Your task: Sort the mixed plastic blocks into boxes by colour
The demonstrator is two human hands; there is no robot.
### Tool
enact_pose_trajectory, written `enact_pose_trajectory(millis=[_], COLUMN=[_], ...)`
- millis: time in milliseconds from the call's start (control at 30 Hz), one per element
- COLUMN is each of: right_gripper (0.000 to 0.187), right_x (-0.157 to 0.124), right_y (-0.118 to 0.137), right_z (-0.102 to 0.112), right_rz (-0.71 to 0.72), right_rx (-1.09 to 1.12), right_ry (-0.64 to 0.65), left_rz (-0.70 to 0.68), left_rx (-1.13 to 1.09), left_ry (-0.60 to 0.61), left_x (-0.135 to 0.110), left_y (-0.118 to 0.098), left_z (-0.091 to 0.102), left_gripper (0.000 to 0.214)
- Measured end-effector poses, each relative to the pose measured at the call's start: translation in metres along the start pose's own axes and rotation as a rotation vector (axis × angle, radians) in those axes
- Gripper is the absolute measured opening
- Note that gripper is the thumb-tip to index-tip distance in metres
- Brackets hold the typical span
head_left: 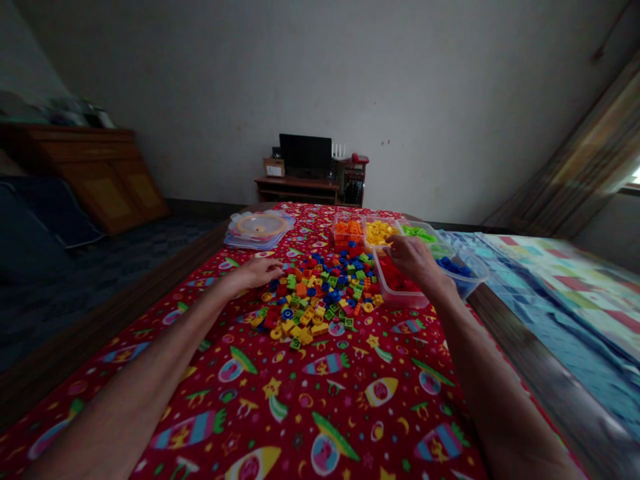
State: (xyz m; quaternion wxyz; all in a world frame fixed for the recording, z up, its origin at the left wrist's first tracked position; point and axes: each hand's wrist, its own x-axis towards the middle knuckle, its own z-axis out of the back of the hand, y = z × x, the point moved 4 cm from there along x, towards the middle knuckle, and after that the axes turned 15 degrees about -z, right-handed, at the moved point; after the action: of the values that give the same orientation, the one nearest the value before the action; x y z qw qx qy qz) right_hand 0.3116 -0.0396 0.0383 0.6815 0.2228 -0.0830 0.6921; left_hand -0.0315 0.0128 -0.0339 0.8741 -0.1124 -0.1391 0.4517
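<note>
Red-brick tub (400,293) under right hand (413,259) — fingertips over rim.

Dim room: pale wall (350,80), wooden cabinet (100,173), curtain (575,180).

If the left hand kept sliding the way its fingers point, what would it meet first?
Most likely the pile of mixed bricks: the left hand lies flat on the tablecloth, fingers pointing right at the pile's near edge, perhaps already touching.

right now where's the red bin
Head view, right of centre: the red bin sits under the right hand, beside the brick pile.
</note>
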Motion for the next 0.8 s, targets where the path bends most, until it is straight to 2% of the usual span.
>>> enact_pose_trajectory(millis=[100,200,300,433,567,700,800], right_gripper=[0.026,0.022,0.024,0.033,0.037,0.041,0.031], right_x=[-0.012,-0.035,-0.059,-0.070,-0.064,-0.055,-0.056], right_y=[0.037,0.072,0.092,0.098,0.088,0.076,0.081], right_z=[0.002,-0.008,-0.025,-0.043,-0.050,-0.040,-0.030], right_rz=[0.120,0.293,0.400,0.405,0.418,0.408,0.463], right_rx=[-0.010,-0.045,-0.126,-0.154,-0.074,0.095,0.199], right_ry=[0.209,0.444,0.553,0.478,0.464,0.314,0.219], left_rz=[-0.005,-0.006,-0.024,-0.054,-0.126,-0.107,-0.061], left_rx=[-0.098,-0.170,-0.114,0.043,0.069,0.006,-0.051], left_ry=[0.121,0.235,0.292,0.268,0.199,0.138,0.101], left_x=[-0.004,-0.009,-0.009,-0.005,-0.002,-0.001,0.000], left_y=[-0.002,-0.010,-0.019,-0.027,-0.032,-0.038,-0.046], left_z=[0.000,0.002,-0.001,-0.008,-0.007,0.000,0.005], left_gripper=[0.052,0.058,0.054,0.037,0.030,0.032,0.037])
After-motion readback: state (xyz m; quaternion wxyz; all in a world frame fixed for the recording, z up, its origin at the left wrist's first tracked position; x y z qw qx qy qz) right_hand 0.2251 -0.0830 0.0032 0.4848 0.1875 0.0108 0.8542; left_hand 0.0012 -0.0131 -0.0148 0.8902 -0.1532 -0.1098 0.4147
